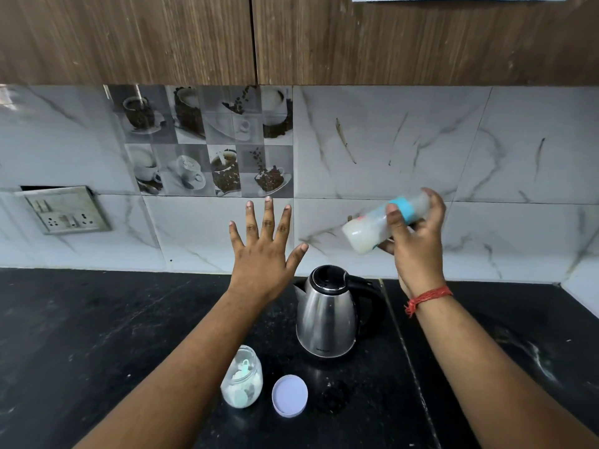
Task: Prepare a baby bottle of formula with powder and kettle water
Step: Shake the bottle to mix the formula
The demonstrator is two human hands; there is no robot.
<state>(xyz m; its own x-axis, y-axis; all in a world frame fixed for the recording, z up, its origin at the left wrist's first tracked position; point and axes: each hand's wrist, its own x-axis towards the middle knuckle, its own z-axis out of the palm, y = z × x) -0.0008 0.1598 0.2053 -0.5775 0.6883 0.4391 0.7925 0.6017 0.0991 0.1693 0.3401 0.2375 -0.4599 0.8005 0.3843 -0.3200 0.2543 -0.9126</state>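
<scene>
So the right hand [418, 241] has the baby bottle [385, 222] lifted up in front of the tiled wall, lying almost sideways with the teal collar end tucked into the palm and the base pointing left. It's blurry and there's milky liquid inside, so my guess is this is the shake-to-mix part, after powder and water have gone in. Thumb sits across the near side by the collar, and the other fingers curl round the back, a proper wrap-around grip.

The left hand [262, 251] is just hovering in the air above the counter with all five fingers spread wide and straight, holding and touching nothing. Looks like it's staying out of the way.

Down on the black countertop [97, 335]: steel electric kettle [327, 315] near the middle, lid down. Toward the front edge sits the open powder jar [241, 379] with a teal scoop [243, 371] inside, and its lid [289, 396] lying just beside it.
</scene>
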